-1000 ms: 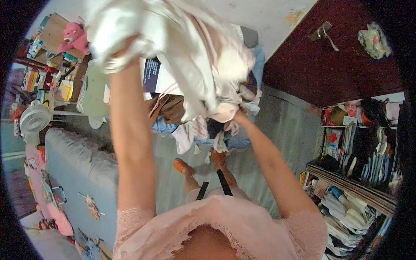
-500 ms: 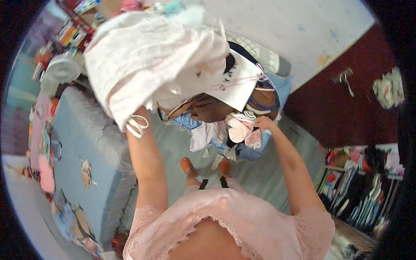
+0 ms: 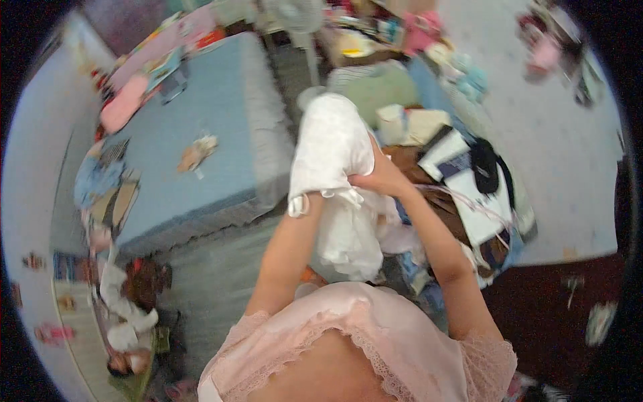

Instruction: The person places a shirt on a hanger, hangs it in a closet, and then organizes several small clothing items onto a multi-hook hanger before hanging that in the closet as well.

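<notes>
A white garment (image 3: pixel 328 137) with thin ties is held up in front of me, bunched over my left hand. That hand is hidden inside the cloth; only my left forearm (image 3: pixel 288 248) shows below the hem. My right hand (image 3: pixel 383 173) grips the garment's right side, thumb across the front and fingers behind. Thin, sheer white fabric (image 3: pixel 348 238) hangs beneath both hands; whether it belongs to the same garment I cannot tell. To the right lies a heap of clothes, with a flat white piece with dark marks (image 3: pixel 479 204) and brown cloth (image 3: pixel 442 201).
At left stands a bed (image 3: pixel 201 134) with a blue cover and a small tan item (image 3: pixel 197 154) on it. A white fan (image 3: pixel 295 15) is at the back. Beyond the clothes are a green cushion (image 3: pixel 382 90) and plush toys (image 3: pixel 469 77). A dark red door (image 3: pixel 556 301) is at right.
My view has turned left, toward the bed. My right hand has left the pink-and-white cloth on the heap and now grips the white garment, which is gathered more narrowly.
</notes>
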